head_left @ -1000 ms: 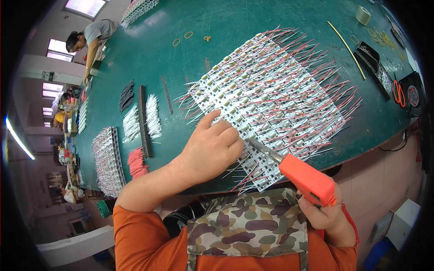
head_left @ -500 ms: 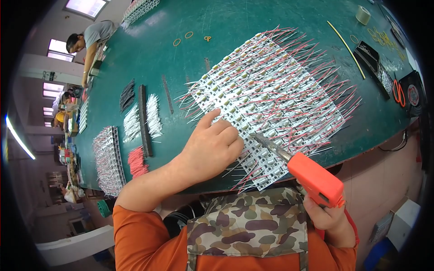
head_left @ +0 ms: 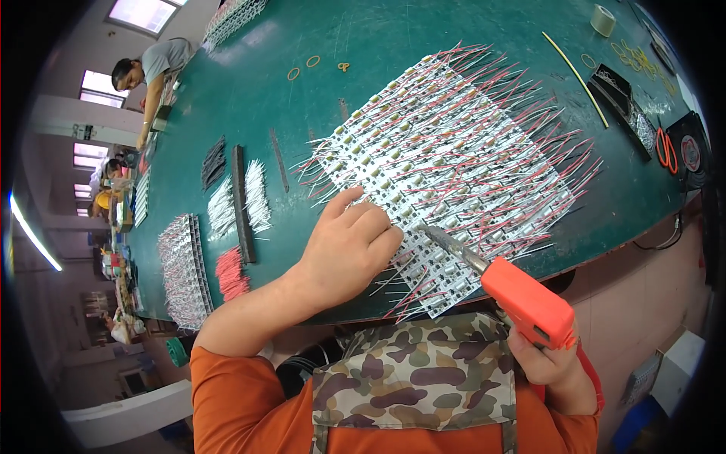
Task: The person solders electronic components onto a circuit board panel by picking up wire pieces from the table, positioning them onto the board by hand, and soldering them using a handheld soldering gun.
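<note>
A large panel of white circuit boards (head_left: 389, 163) lies slanted on the green table, with small components in rows and red and white wires sticking out along its sides. My right hand (head_left: 541, 359) is wrapped round the handle of a red soldering gun (head_left: 527, 303). The gun's metal tip points left and down at the near part of the panel. Just left of that tip, my left hand (head_left: 348, 246) rests over the panel's near left edge, fingers curled and the index less bent. Its fingertips are mostly hidden, so what they pinch, if anything, does not show.
Left of the panel lie white wires (head_left: 258, 195), red wires (head_left: 231, 274), black wires (head_left: 213, 162), a dark bar (head_left: 243, 204) and another wired board stack (head_left: 184, 268). At right are a black tray (head_left: 622, 106), orange-handled scissors (head_left: 666, 150) and a tape roll (head_left: 603, 21). A co-worker (head_left: 162, 60) leans over the far left.
My left hand has shifted slightly, its index finger drawing back a little toward me. The soldering gun's tip stays at nearly the same spot on the panel.
</note>
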A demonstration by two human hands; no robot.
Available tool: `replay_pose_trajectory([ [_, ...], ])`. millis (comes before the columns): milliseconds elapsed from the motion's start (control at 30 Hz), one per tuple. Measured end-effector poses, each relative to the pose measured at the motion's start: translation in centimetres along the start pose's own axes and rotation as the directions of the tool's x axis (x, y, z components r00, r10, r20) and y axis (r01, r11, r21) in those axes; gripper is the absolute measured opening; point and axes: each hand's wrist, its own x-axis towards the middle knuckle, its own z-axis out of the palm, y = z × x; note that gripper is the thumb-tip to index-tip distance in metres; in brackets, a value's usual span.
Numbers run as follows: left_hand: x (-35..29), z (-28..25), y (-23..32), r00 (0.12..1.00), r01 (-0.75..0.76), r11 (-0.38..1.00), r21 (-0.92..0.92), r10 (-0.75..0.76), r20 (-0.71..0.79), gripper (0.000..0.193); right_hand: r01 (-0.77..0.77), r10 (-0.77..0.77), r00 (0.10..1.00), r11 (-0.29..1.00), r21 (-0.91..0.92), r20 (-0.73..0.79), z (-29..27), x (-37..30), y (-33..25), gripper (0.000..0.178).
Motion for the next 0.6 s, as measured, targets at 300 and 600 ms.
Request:
replay_pose_trajectory([
  [300, -0.2, 0.7, 0.1, 0.999, -0.042, 0.999, -0.017, 0.042, -0.027, 0.019, 0.012, -0.015, 0.999, 0.998, 0.058, 0.048, 0.0, 1.3, -0.3, 0.053],
  [600, -0.1, 0.5, 0.2, 0.999, -0.037, 0.999, -0.011, 0.037, 0.012, 0.019, 0.083, -0.084, 0.996, 0.995, 0.050, 0.018, 0.5, 1.6, 0.2, 0.052],
])
